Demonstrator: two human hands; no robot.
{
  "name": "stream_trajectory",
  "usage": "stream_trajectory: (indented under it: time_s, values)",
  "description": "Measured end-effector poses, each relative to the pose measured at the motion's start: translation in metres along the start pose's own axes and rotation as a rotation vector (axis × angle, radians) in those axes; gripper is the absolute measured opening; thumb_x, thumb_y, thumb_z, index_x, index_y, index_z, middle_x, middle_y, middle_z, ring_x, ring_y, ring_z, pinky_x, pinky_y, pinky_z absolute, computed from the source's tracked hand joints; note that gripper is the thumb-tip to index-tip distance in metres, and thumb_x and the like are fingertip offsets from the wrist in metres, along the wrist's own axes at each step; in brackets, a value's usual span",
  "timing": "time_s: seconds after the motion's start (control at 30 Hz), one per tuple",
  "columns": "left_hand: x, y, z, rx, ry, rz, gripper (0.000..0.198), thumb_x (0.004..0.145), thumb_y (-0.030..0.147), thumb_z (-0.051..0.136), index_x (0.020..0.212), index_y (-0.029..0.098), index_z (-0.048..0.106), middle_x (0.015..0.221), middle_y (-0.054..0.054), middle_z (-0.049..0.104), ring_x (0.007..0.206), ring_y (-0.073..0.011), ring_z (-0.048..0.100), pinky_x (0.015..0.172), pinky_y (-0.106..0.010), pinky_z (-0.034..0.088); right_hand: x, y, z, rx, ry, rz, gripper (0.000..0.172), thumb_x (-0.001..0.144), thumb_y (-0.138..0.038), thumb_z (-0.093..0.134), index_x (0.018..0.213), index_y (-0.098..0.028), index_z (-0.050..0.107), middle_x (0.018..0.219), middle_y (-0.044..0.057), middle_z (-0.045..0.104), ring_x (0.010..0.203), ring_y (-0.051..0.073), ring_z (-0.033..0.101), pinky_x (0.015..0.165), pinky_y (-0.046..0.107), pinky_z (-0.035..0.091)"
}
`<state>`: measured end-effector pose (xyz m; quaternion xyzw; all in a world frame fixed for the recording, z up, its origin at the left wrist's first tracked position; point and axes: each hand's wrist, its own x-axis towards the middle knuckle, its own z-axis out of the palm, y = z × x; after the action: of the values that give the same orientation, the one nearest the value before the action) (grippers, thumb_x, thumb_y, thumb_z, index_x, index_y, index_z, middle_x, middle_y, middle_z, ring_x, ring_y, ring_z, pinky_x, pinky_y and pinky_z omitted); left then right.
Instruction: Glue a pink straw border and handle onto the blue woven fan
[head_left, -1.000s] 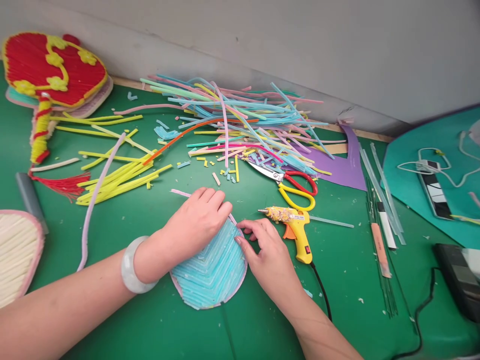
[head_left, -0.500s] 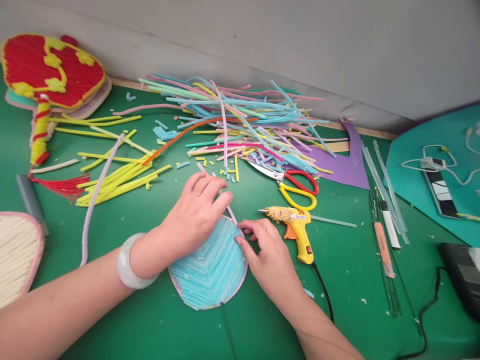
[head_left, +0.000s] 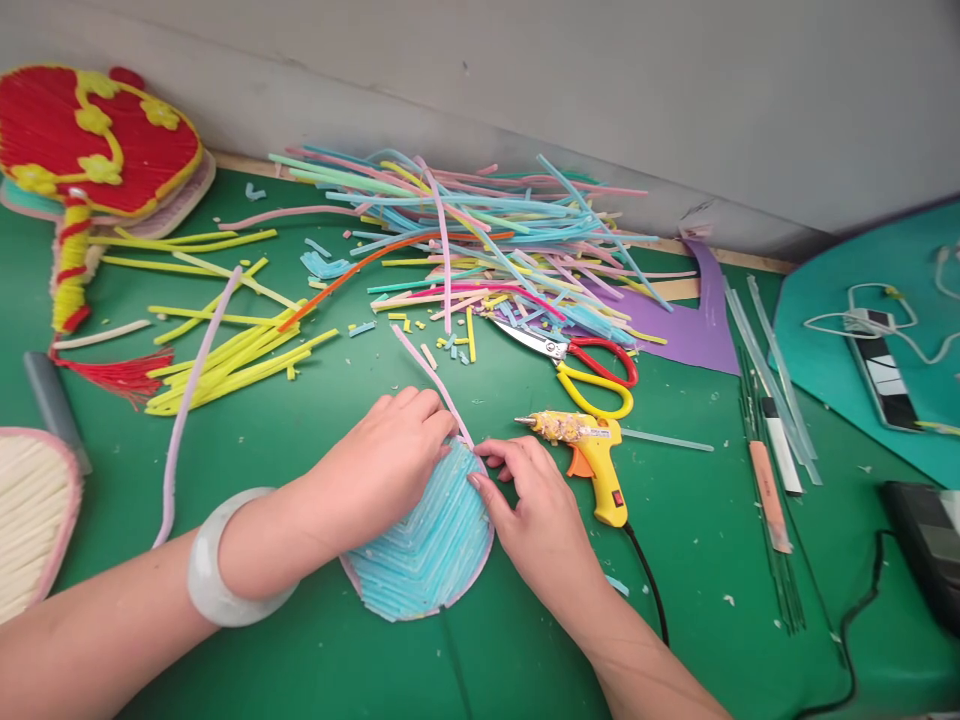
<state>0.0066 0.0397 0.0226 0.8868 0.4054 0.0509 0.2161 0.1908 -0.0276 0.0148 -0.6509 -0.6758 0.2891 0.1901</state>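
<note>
A round fan panel (head_left: 427, 550), faced with light blue pipe cleaners in a V pattern, lies on the green table. A lilac pipe cleaner runs along its right edge, and the loose end (head_left: 427, 365) sticks out past the top towards the back left. My right hand (head_left: 536, 515) pinches this pipe cleaner against the panel's upper right rim with thumb and forefinger. My left hand (head_left: 390, 465), a pale bangle at its wrist, rests over the panel's upper left with fingers bent together at the top rim. Its fingertips are mostly hidden.
A yellow glue gun (head_left: 581, 440) and scissors (head_left: 592, 370) lie right of the panel. Behind is a heap of coloured pipe cleaners (head_left: 480, 230). Yellow pipe cleaners (head_left: 240, 370) and a red fan (head_left: 142, 150) are at left, glue sticks (head_left: 772, 380) at right.
My left hand has moved down and slightly left, off the lilac pipe cleaner's loose end to the panel's top rim. More of that end now shows. My right hand stays in place.
</note>
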Motion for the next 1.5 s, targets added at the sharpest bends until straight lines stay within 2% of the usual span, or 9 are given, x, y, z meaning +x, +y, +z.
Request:
stream_trajectory:
  time_s: [0.2, 0.5, 0.83, 1.07, 1.3, 1.5]
  values:
    - [0.0019, -0.0039, 0.0009, -0.193, -0.029, -0.001, 0.018, 0.099, 0.016, 0.043, 0.1, 0.016, 0.06, 0.099, -0.007, 0.056, 0.093, -0.0237, 0.05, 0.082, -0.041, 0.045, -0.0017, 0.0014, 0.0046, 0.003, 0.028, -0.022, 0.017, 0.093, -0.021, 0.059, 0.11, -0.02, 0.062, 0.096, 0.005, 0.063, 0.089, 0.021, 0.058, 0.079, 0.038, 0.049]
    - [0.0029, -0.0074, 0.0031, -0.283, -0.032, 0.022, 0.021, 0.098, 0.013, 0.043, 0.105, 0.019, 0.062, 0.103, -0.007, 0.056, 0.098, -0.0229, 0.05, 0.083, -0.039, 0.046, -0.002, 0.0019, 0.0088, -0.003, 0.079, -0.047, 0.017, 0.093, -0.019, 0.059, 0.109, -0.02, 0.062, 0.094, 0.004, 0.063, 0.087, 0.021, 0.056, 0.077, 0.036, 0.047]
    - [0.0059, -0.0091, 0.0037, -0.28, -0.048, 0.022, 0.019, 0.097, 0.015, 0.046, 0.104, 0.02, 0.063, 0.102, -0.006, 0.056, 0.099, -0.0234, 0.051, 0.085, -0.041, 0.044, -0.0009, 0.0022, 0.0083, 0.016, 0.069, -0.045, 0.02, 0.092, -0.018, 0.059, 0.112, -0.02, 0.063, 0.094, 0.004, 0.062, 0.087, 0.02, 0.056, 0.077, 0.037, 0.048]
    - [0.0046, -0.0084, 0.0059, -0.277, -0.036, -0.011, 0.012, 0.096, 0.016, 0.047, 0.104, 0.019, 0.056, 0.104, -0.006, 0.057, 0.098, -0.0237, 0.051, 0.085, -0.042, 0.045, 0.0002, 0.003, 0.0064, 0.039, 0.046, -0.038, 0.021, 0.091, -0.018, 0.059, 0.112, -0.02, 0.063, 0.094, 0.004, 0.062, 0.087, 0.02, 0.057, 0.079, 0.037, 0.048]
    - [0.005, -0.0076, 0.0085, -0.239, -0.02, 0.017, 0.029, 0.098, 0.014, 0.043, 0.124, 0.019, 0.054, 0.107, -0.008, 0.057, 0.103, -0.0259, 0.05, 0.087, -0.044, 0.046, 0.0012, 0.0029, 0.0054, 0.032, 0.028, -0.044, 0.021, 0.091, -0.017, 0.059, 0.111, -0.02, 0.062, 0.094, 0.005, 0.062, 0.088, 0.021, 0.058, 0.079, 0.037, 0.048]
    - [0.0037, -0.0095, 0.0094, -0.249, -0.029, 0.025, 0.022, 0.098, 0.014, 0.041, 0.107, 0.019, 0.061, 0.1, -0.007, 0.055, 0.097, -0.0239, 0.051, 0.084, -0.04, 0.046, 0.0017, 0.0029, 0.0052, 0.022, 0.028, -0.059, 0.021, 0.091, -0.017, 0.059, 0.112, -0.02, 0.062, 0.094, 0.005, 0.063, 0.088, 0.021, 0.058, 0.078, 0.036, 0.049]
